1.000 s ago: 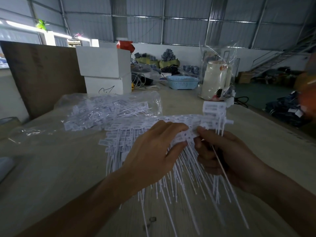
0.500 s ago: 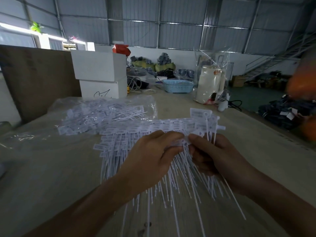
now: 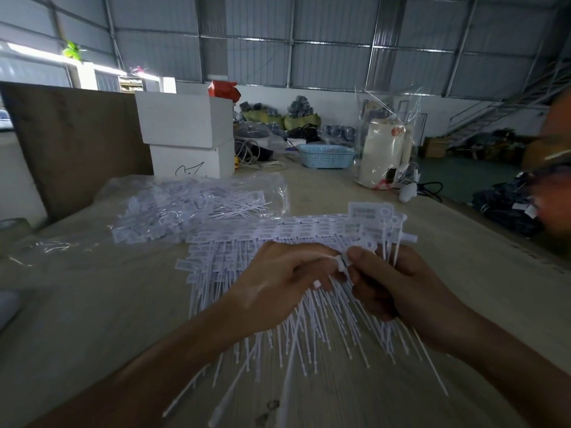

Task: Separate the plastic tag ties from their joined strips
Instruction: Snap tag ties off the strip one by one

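Observation:
A joined strip of white plastic tag ties (image 3: 278,233) is spread across the table in front of me, label heads away from me, thin tails fanning toward me. My left hand (image 3: 284,282) grips the strip near its right end, fingers curled over the heads. My right hand (image 3: 398,288) pinches a small bunch of ties (image 3: 383,230) that stick up above its fingers. Thumb tips of both hands meet at a tie head (image 3: 341,262). Several loose ties (image 3: 287,381) lie near the table's front.
A clear plastic bag of more tag ties (image 3: 191,205) lies at the back left. Behind it stand two stacked white boxes (image 3: 188,137), a brown board (image 3: 71,140), a blue basket (image 3: 327,156) and a wrapped cream container (image 3: 383,152). A person's blurred head (image 3: 553,168) is at the right edge.
The camera has tipped down a little. Both hands have drawn closer together at the strip's right end, and the bunch in my right hand sits lower and nearer the strip.

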Demonstrator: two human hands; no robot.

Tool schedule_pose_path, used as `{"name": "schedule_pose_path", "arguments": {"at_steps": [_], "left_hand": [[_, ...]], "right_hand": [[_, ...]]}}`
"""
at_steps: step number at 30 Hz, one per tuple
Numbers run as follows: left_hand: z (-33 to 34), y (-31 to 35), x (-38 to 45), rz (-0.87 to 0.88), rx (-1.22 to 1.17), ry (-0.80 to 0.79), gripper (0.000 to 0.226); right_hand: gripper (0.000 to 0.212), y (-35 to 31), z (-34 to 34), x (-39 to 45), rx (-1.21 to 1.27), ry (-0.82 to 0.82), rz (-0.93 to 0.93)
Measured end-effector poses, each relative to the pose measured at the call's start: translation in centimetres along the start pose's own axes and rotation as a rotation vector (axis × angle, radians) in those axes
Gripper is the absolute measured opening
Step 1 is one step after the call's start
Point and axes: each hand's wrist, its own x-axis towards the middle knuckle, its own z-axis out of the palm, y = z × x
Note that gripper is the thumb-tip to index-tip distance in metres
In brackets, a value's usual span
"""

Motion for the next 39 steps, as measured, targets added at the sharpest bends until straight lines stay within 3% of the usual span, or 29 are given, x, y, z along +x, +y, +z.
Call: {"name": "schedule_pose_path", "arguments": {"at_steps": [3, 6, 13, 18, 22, 24, 26, 30, 33, 39], "left_hand": [[-0.1, 0.0, 0.0, -0.047, -0.143, -0.024, 0.023], [-0.1, -0.1, 0.1, -0.087, -0.193, -0.002, 0.013], [-0.4, -0.3, 0.1, -0.111, -0.116, 0.090, 0.021], [-0.7, -0.3, 0.1, -0.113, -0.079, 0.095, 0.023], [-0.5, -0.2, -0.3, -0.078, -0.077, 0.001, 0.023], [0.4, 0.2, -0.7, -0.054, -0.059, -0.095, 0.025], [1.1, 0.3, -0.7, -0.048, -0.016, -0.088, 0.031], [0.8, 0.0, -0.3, -0.075, 0.025, 0.094, 0.033], [0.5, -0.3, -0.3, -0.091, 0.085, 0.144, 0.036], [1.0, -0.1, -0.2, 0.003, 0.131, 0.127, 0.029]], "right_hand": [[0.041, -0.1, 0.0, 0.0, -0.136, 0.000, -0.032], [0.040, -0.3, 0.1, 0.1, -0.086, 0.019, -0.020], [0.055, 0.2, 0.2, 0.3, -0.093, 0.062, 0.028], [0.051, 0.2, 0.5, 0.4, -0.095, 0.075, 0.108], [0.043, 0.5, -0.1, 0.7, -0.177, 0.222, 0.143], [0.036, 0.4, -1.3, 1.0, -0.017, 0.371, 0.217], [0.033, -0.1, -2.3, 1.1, 0.118, 0.433, 0.251], [0.038, -0.5, -0.8, 1.0, 0.008, 0.241, 0.298], [0.043, -0.4, 1.1, 0.7, -0.147, 0.050, 0.257], [0.041, -0.7, 0.9, 0.4, -0.097, 0.012, 0.244]]}}
